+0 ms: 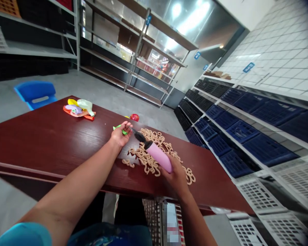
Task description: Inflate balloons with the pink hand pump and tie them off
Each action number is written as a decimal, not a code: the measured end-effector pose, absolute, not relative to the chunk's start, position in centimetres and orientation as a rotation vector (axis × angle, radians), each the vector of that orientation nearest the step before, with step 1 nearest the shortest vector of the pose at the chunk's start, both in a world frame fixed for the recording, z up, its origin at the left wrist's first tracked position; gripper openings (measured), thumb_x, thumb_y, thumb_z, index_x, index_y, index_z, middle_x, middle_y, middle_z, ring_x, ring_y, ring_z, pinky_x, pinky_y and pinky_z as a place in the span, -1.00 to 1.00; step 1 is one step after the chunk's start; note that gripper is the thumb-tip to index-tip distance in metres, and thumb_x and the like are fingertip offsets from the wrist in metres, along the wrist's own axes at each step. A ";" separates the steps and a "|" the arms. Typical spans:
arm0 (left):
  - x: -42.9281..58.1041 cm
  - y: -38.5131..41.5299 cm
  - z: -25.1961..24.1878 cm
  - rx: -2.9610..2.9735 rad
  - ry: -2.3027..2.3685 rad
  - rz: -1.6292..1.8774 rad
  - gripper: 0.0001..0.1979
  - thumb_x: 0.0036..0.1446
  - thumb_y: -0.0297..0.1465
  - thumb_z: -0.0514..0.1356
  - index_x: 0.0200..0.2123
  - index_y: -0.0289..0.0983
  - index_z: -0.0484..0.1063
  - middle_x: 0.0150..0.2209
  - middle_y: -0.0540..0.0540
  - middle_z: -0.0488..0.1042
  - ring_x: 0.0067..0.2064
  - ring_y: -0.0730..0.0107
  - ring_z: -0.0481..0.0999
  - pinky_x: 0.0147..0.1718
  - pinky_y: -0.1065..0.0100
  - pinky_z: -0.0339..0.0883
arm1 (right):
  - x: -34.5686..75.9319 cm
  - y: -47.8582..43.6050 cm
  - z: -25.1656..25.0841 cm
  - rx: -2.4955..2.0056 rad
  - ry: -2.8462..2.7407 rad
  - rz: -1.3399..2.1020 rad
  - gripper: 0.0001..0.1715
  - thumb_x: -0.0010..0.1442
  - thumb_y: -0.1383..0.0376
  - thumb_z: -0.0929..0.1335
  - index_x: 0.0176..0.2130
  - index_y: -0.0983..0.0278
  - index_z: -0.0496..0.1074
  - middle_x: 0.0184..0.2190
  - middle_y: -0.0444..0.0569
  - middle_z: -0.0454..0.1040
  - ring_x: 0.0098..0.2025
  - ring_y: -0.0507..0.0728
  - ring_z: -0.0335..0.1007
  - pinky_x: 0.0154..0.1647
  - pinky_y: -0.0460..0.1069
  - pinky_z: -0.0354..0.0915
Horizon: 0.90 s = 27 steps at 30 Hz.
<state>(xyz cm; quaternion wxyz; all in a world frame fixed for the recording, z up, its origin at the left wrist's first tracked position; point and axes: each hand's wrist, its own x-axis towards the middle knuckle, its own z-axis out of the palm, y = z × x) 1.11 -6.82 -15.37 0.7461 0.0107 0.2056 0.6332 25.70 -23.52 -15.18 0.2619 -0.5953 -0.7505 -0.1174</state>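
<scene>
My right hand (178, 176) is wrapped around the pink barrel of a hand balloon pump (159, 156). Its black nozzle end points up and left toward my left hand (120, 135). That hand is palm up with curled fingers, holding a small limp green balloon (124, 132) near the nozzle tip. Whether the balloon touches the nozzle I cannot tell. Under and around the pump lies a loose heap of beige, curled, tube-like pieces (143, 159). To the left on the table rest several limp balloons (78, 108) in yellow, white, purple and orange.
The dark red table (41, 143) spans the view before me. Beyond its far edge shows a red rounded object (135, 117). A blue chair (37, 92) stands at the far left. Metal shelving (132, 68) is behind, and racks of blue crates (242, 131) line the right.
</scene>
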 end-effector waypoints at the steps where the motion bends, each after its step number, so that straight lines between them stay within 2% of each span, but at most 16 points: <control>1: 1.0 -6.7 -15.3 -0.001 0.435 1.390 -0.85 0.12 -0.57 0.02 -0.33 -0.32 0.36 -0.46 -0.09 0.47 -0.43 0.41 0.50 -0.41 0.36 0.37 | 25.3 -23.8 -15.2 -1.582 -2.070 -0.310 -0.40 0.07 0.17 0.31 0.10 0.23 0.18 -0.04 0.08 0.36 -0.02 0.22 0.29 -0.03 0.13 0.24; 15: 0.3 -6.5 -15.1 -0.028 0.402 1.438 -0.86 0.12 -0.61 0.03 -0.32 -0.31 0.33 -0.50 -0.03 0.42 -0.47 0.48 0.46 -0.42 0.40 0.35 | 25.0 -23.9 -15.4 -1.598 -2.157 -0.395 -0.42 0.08 0.21 0.32 0.08 0.26 0.19 -0.06 0.10 0.36 -0.04 0.21 0.29 -0.05 0.14 0.27; 21: 1.1 -6.7 -15.2 0.172 0.464 1.482 -0.82 0.08 -0.63 0.04 -0.27 -0.31 0.33 -0.42 -0.08 0.46 -0.45 0.43 0.48 -0.44 0.39 0.35 | 24.6 -23.6 -15.2 -1.585 -2.137 -0.388 -0.42 0.07 0.22 0.31 0.09 0.25 0.19 -0.08 0.10 0.37 -0.07 0.21 0.31 -0.09 0.14 0.29; 27: 1.7 -7.2 -14.9 0.201 0.496 1.539 -0.79 0.06 -0.65 0.07 -0.25 -0.28 0.23 -0.39 -0.10 0.48 -0.40 0.38 0.51 -0.39 0.35 0.38 | 23.9 -23.6 -15.4 -1.608 -2.117 -0.407 -0.43 0.06 0.20 0.33 0.06 0.29 0.21 -0.09 0.10 0.38 -0.07 0.19 0.30 -0.07 0.11 0.28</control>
